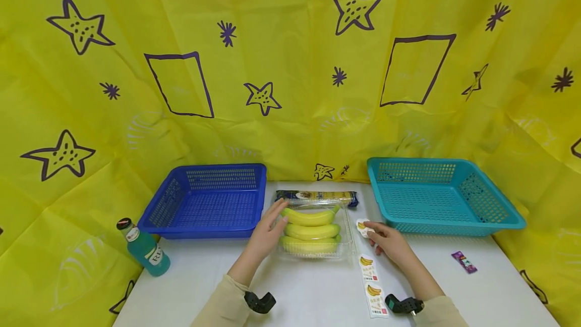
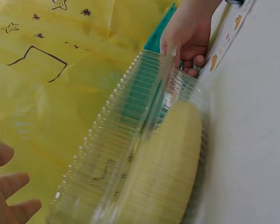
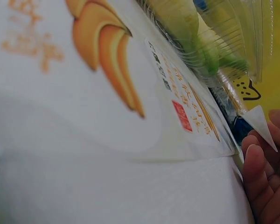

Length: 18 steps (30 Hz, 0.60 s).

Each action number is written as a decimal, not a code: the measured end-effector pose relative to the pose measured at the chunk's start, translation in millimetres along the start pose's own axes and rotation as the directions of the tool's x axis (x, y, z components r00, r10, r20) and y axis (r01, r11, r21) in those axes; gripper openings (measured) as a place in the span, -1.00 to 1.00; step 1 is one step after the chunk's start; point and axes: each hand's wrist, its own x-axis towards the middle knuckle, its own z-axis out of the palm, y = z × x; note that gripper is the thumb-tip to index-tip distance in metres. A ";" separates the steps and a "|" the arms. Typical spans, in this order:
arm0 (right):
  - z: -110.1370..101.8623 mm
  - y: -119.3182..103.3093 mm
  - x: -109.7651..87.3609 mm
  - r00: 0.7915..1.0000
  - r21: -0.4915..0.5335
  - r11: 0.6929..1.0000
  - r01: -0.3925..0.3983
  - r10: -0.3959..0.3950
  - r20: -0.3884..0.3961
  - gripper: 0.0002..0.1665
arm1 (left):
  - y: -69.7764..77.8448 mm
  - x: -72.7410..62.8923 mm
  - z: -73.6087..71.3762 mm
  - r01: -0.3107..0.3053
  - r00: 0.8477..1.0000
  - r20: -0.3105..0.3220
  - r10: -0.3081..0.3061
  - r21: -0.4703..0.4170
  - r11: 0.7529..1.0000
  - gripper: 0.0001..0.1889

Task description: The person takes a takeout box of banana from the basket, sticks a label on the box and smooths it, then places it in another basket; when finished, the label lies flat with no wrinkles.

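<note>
A clear plastic clamshell box with several yellow bananas in it lies at the middle of the table. My left hand is at the left side of this box, its fingers extended and spread in the left wrist view. Over on the box's right, my right hand pinches a white banana sticker between thumb and fingers. A pale corner of that sticker shows at the fingertips in the right wrist view. More banana stickers lie in a strip on the table below the right hand.
Behind the box lies a dark blue and yellow packet. A blue basket stands at the left and a teal basket at the right. A teal bottle is by the left edge, a small purple packet at the right.
</note>
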 end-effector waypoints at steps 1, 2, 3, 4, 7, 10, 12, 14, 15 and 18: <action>-0.1 0.0 0.0 1.000 -0.001 1.000 0.000 0.000 0.000 -0.47 | -2.7 0.5 1.3 0.000 1.000 -0.011 0.000 -0.002 1.000 -0.47; -0.2 0.1 -0.1 1.000 -0.001 1.000 0.000 0.000 0.000 -0.47 | -5.1 0.9 2.5 0.005 1.000 -0.023 -0.005 0.000 1.000 -0.46; -0.3 0.2 -0.1 1.000 -0.002 1.000 0.001 -0.001 0.000 -0.47 | -6.8 0.6 3.5 0.015 0.999 -0.033 -0.015 -0.002 1.000 -0.45; -0.4 0.4 -0.1 1.000 -0.002 1.000 0.002 -0.002 0.001 -0.47 | -8.2 0.2 4.3 0.032 0.999 -0.040 -0.032 -0.005 0.999 -0.44; -0.7 1.2 0.0 1.000 -0.007 1.000 0.008 -0.008 0.000 -0.47 | -13.2 0.0 6.2 0.067 0.996 -0.057 -0.067 -0.009 0.998 -0.43; -0.9 1.9 0.3 1.000 -0.007 1.000 0.013 -0.013 -0.003 -0.47 | -17.5 0.0 7.3 0.099 0.993 -0.067 -0.100 -0.025 0.995 -0.41; -1.0 2.4 0.7 1.000 -0.008 1.000 0.013 -0.013 -0.006 -0.47 | -20.7 0.5 8.0 0.108 0.991 -0.071 -0.110 -0.034 0.994 -0.41; -1.1 2.6 0.8 1.000 -0.007 1.000 0.012 -0.012 -0.010 -0.48 | -23.9 0.9 8.7 0.103 0.991 -0.077 -0.106 -0.035 0.994 -0.40; -1.2 2.6 0.7 1.000 -0.010 1.000 0.012 -0.012 -0.012 -0.48 | -25.4 0.9 9.1 0.101 0.991 -0.079 -0.104 -0.034 0.994 -0.39; -1.5 2.2 0.6 1.000 -0.014 1.000 0.014 -0.014 -0.016 -0.48 | -28.4 0.9 10.1 0.091 0.992 -0.085 -0.093 -0.037 0.995 -0.37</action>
